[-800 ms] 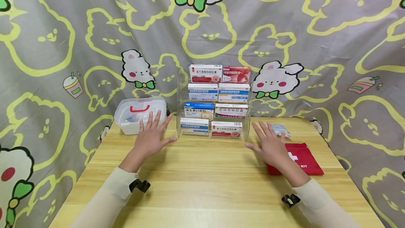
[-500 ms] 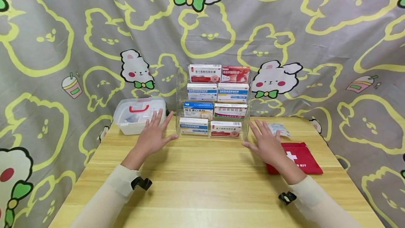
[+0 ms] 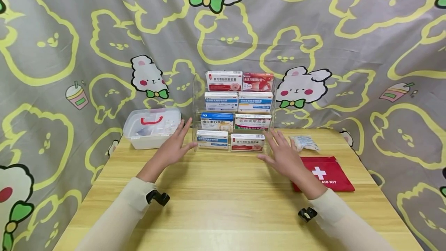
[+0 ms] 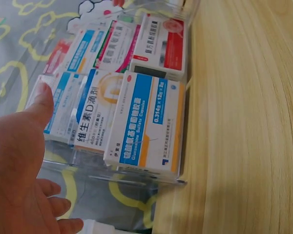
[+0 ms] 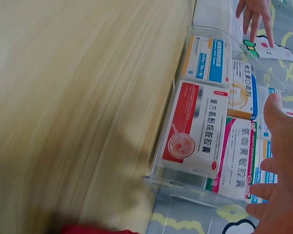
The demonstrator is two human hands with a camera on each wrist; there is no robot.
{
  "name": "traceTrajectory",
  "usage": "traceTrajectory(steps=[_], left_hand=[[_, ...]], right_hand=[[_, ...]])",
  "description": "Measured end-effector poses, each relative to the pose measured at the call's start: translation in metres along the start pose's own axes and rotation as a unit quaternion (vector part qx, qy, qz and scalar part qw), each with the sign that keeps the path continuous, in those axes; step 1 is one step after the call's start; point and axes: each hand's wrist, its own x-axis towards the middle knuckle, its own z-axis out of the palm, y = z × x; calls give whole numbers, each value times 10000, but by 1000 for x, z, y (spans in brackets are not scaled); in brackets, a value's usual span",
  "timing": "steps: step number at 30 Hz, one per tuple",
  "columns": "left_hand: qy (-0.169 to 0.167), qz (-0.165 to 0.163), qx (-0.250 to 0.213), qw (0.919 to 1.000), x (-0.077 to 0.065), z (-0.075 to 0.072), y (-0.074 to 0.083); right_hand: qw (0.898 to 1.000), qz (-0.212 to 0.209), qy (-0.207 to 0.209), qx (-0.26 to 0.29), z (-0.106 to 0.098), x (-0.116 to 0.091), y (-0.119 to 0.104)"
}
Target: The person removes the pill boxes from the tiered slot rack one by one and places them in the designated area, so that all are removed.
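A clear tiered rack [image 5: 200,192] stands at the back of the table, filled with medicine boxes in two columns. At its bottom sit a blue-and-white box [image 4: 144,124] and a red-and-white box [image 5: 198,129]. Above them are a vitamin D drops box [image 3: 216,122] and a box with green and magenta edging [image 5: 239,158]. My left hand [image 3: 170,148] is beside the rack's left side, fingers extended and holding nothing. On the right side my right hand [image 3: 285,159] is spread likewise, also holding nothing. Whether either hand touches the rack I cannot tell.
A translucent lidded box [image 3: 148,140] with a red handle [image 3: 151,120] stands behind my left hand. To the right lie a small clear packet [image 3: 305,143] and a red first aid pouch [image 3: 327,173], partly behind my right forearm. A patterned curtain [image 3: 230,22] hangs behind the wooden table [image 3: 223,208].
Both hands have moved inward toward the rack's sides, the right one leftward and the left one rightward. My left hand has turned more sideways. The boxes stay in place.
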Motion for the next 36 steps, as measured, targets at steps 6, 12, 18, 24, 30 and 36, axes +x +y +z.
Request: traceTrajectory(steps=[6,12,18,24,30,36], left_hand=[[11,204,-466,9987,7,4,-5],[-21,382,-934,9949,12,7,-8],[-34,369,-1375,9898,20,15,-12],[56,378,-1883,9814,29,23,-15],[189,447,-2243,9733,37,30,-19],[186,608,-2424,9681,38,27,-14]], right_hand=[[9998,-148,15,106,1,6,-9],[9995,-182,-81,239,2,14,-19],[9991,-248,-160,292,7,22,-27],[9986,-401,-106,331,13,30,-37],[9978,-431,-195,464,18,37,-46],[9969,-455,-318,554,24,44,-54]])
